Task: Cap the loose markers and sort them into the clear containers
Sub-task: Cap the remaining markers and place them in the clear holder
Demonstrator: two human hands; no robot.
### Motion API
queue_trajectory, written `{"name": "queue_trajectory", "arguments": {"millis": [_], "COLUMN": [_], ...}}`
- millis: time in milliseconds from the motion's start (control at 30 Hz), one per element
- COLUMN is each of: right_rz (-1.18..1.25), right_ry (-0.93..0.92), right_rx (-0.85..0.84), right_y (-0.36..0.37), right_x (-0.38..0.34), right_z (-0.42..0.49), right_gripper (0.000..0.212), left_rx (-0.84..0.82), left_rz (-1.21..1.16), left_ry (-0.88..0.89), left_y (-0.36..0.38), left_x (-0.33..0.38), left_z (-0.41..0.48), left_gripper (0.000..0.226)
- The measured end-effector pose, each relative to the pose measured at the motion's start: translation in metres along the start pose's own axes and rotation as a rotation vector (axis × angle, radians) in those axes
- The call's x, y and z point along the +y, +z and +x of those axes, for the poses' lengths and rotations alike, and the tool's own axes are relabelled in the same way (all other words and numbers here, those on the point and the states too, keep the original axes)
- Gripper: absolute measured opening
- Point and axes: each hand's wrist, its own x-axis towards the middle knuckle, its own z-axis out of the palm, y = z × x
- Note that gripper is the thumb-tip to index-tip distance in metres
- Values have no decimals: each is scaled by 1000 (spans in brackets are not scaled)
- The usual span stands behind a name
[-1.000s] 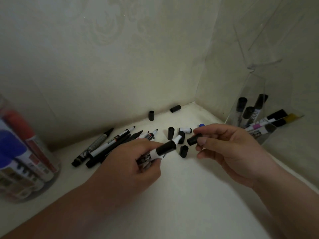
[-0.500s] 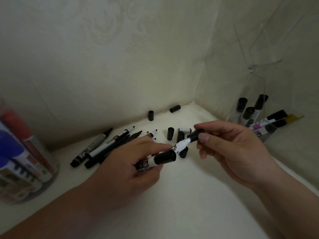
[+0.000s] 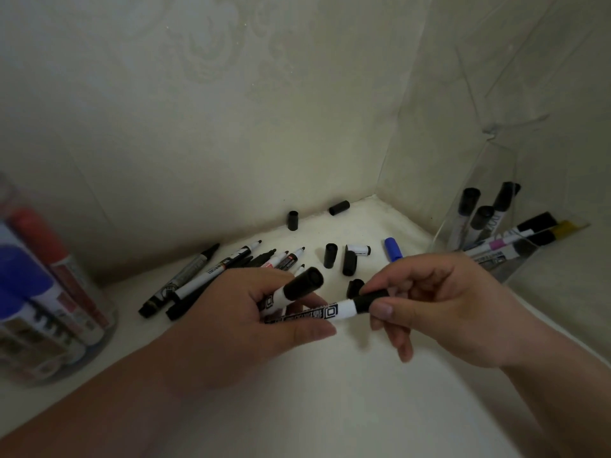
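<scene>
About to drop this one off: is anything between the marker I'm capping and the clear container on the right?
Nothing visible blocks it. The marker sits between the left hand and right hand; the clear container stands beyond the right hand, with only bare shelf between. The loose caps lie farther back, off that line.

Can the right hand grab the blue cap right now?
Probably not right away. The blue cap lies loose on the surface just beyond the right hand with nothing covering it, but that hand's fingers are busy pinching the black cap on a white marker.
</scene>
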Motion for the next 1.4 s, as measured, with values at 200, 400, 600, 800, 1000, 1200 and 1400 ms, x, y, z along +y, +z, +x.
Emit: {"name": "queue_trajectory", "arguments": {"millis": [200, 400, 600, 800, 1000, 1200, 1400], "right_rz": [-344, -542, -184, 200, 442, 476, 408], "right_ry": [-139, -134, 234, 180, 102, 45, 13], "right_rx": [3, -4, -11, 154, 120, 147, 157], "right_y": [3, 11, 14, 28, 37, 35, 34], "right_x": [-2, 1, -4, -5, 6, 16, 16], "right_z": [-9, -6, 1, 4, 10, 13, 12], "right_gripper": [11, 13, 27, 19, 8, 30, 20], "left_rx": [-123, -156, -97, -32, -185, -57, 25], "left_rz": [-156, -133, -4, -263, -693, -802, -877], "left_ry": [-122, -197, -115, -193, -287, -312, -344], "left_y": [-3, -4, 2, 11, 24, 32, 34], "left_x": [4, 10, 6, 15, 15, 12, 16], "left_z": [3, 2, -4, 1, -2, -1, 0], "left_gripper": [37, 31, 29, 36, 56, 19, 15]}}
